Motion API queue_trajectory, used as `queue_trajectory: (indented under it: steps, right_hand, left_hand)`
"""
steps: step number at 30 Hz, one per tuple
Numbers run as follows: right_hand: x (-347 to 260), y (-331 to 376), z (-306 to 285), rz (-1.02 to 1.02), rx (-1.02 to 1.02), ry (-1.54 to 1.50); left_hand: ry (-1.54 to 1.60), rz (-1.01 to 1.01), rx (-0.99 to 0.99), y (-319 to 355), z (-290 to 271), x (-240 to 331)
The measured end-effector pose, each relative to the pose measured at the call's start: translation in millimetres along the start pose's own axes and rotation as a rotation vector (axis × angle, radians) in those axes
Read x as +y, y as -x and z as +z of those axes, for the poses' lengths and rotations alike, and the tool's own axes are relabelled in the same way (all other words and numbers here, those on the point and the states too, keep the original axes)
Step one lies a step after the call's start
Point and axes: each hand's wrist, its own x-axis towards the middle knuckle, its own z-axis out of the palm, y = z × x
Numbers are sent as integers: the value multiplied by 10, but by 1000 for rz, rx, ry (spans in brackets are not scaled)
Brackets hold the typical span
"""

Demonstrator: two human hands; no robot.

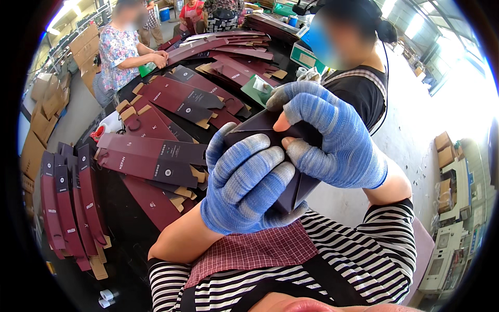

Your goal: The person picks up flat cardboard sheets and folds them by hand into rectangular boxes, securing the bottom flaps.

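Black desk (125,255) is largely covered w/ flat maroon-and-black cardboard cartons (171,99), tan card shown at tabs; another row of cartons (67,208) is laid at far L. Dark angular card box (304,187) is held up b/w both hands, near side of desk; inside can't be seen. Green-and-white cardboard box (301,58) is set at far R, contents unclear. L hand (247,184), in blue-grey knit glove, is wrapped round dark box; R hand (335,140), gloved likewise, is closed on it too, bare thumb tip + fingertip placed against it.
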Motion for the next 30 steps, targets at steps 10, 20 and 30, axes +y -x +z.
queue_trajectory:
  steps: [10,20,30]
  right_hand:
    - [89,11,-43,73,-37,-210]
    - [142,53,-17,54,-55,-187]
    - [160,93,-4,22,37,-274]
  left_hand:
    - [-32,68,-4,2,-32,-49]
    - [17,2,40,19,13,17]
    - [14,-37,42,-14,-37,-39]
